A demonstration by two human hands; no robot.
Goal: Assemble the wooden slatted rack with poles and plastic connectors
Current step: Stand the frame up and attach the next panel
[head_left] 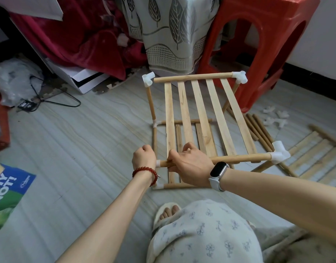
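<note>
The half-built wooden slatted rack [199, 118] stands on the grey floor [87, 130] at frame centre. The right hand [190, 164] is wrapped around its near round wooden pole [239, 159]; the left hand [144, 158] is fisted over the white plastic corner connector [158, 163]. At lower left, a blue-green printed bag [6, 194] reads "WHY NOT!".

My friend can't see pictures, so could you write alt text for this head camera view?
A person's two hands work on a half-built wooden slatted rack on the floor: the left hand closes over a white plastic connector at the near left corner, while the right hand grips the near pole. Spare poles lie beside it.
</note>
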